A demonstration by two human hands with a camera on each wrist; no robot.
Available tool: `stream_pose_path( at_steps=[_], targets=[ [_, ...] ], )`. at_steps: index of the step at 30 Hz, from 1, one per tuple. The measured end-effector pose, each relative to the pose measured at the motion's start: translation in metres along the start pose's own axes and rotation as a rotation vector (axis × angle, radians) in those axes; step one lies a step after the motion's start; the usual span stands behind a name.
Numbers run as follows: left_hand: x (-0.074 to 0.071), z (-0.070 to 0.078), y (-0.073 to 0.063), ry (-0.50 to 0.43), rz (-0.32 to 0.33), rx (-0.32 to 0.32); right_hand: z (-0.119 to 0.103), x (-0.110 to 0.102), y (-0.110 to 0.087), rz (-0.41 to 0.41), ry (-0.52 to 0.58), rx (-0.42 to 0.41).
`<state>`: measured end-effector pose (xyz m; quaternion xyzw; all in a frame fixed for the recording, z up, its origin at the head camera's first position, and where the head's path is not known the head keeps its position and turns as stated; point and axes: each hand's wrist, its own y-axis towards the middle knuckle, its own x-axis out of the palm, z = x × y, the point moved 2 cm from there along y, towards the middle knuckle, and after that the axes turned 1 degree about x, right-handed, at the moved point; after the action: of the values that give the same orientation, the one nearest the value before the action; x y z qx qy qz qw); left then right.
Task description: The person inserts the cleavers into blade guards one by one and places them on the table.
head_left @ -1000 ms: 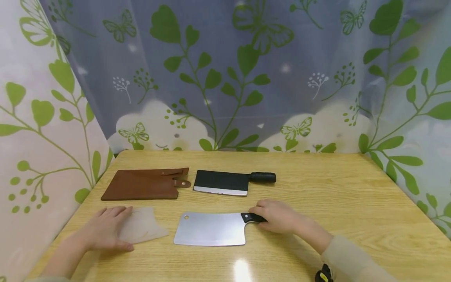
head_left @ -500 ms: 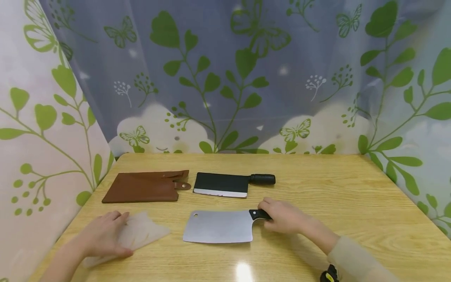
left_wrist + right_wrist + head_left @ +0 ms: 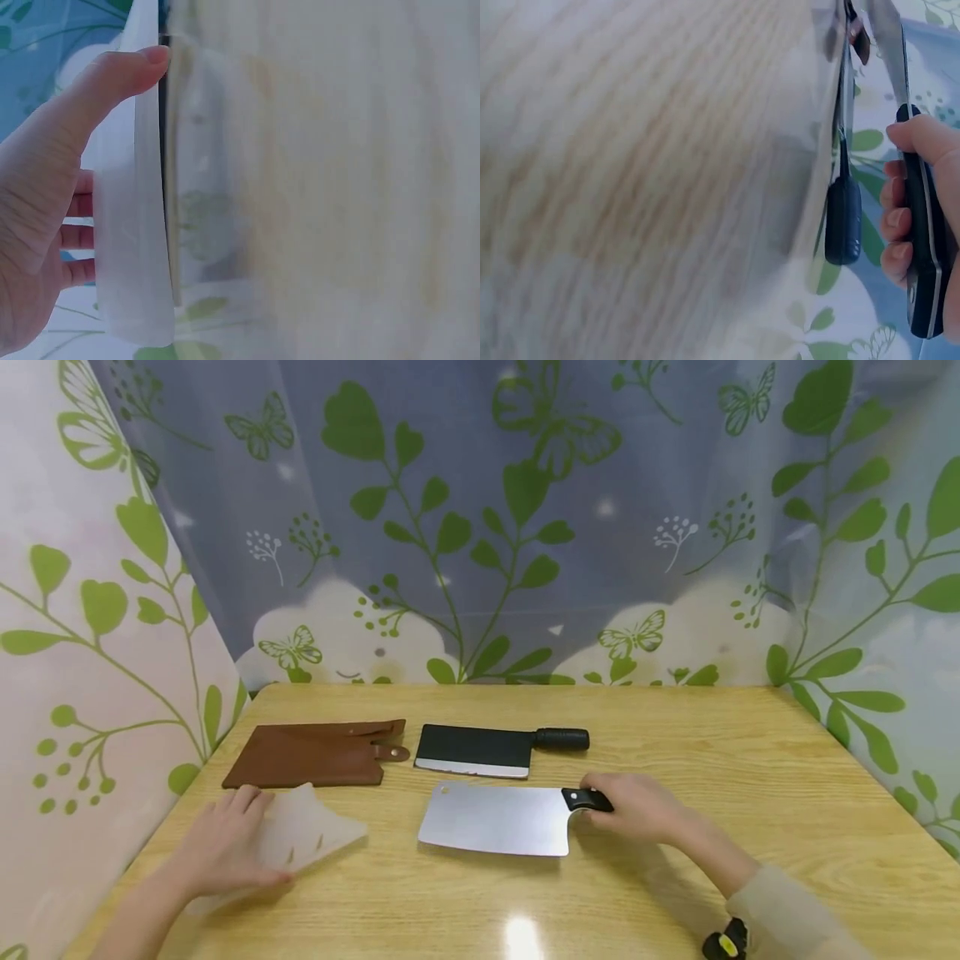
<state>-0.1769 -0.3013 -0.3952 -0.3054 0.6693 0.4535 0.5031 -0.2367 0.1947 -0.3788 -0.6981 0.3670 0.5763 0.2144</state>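
My right hand (image 3: 633,808) grips the black handle (image 3: 922,240) of a silver cleaver (image 3: 495,820), its fingers curled round it. The blade points left and hovers just above the table. On the left, my left hand (image 3: 221,843) holds a whitish, translucent flat sleeve (image 3: 303,827) that looks like a blade cover. In the left wrist view the thumb (image 3: 112,79) lies on one side of this sleeve and the fingers show behind it. One end of the sleeve rises off the table, with two small slots visible near its edge.
A brown leather sheath (image 3: 307,756) with a snap strap lies at the back left of the wooden table (image 3: 712,735). Beside it lies a second cleaver (image 3: 472,747), dark-bladed with a black handle. Patterned curtains (image 3: 480,593) enclose the table behind and at the sides.
The silver cleaver has moved right and away from me, lifting off the table. My left hand has drawn the sleeve up, so it now sits more tilted.
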Motion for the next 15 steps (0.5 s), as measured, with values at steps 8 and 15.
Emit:
stream_pose_path(
  at_steps=[8,15],
  targets=[
    [-0.012,0.017,0.031,-0.057,-0.002,0.049,0.008,-0.014,-0.006,0.08,-0.023,0.046],
    [-0.014,0.044,0.057,-0.087,-0.003,0.148,0.011,-0.021,-0.006,0.144,-0.03,0.113]
  ],
)
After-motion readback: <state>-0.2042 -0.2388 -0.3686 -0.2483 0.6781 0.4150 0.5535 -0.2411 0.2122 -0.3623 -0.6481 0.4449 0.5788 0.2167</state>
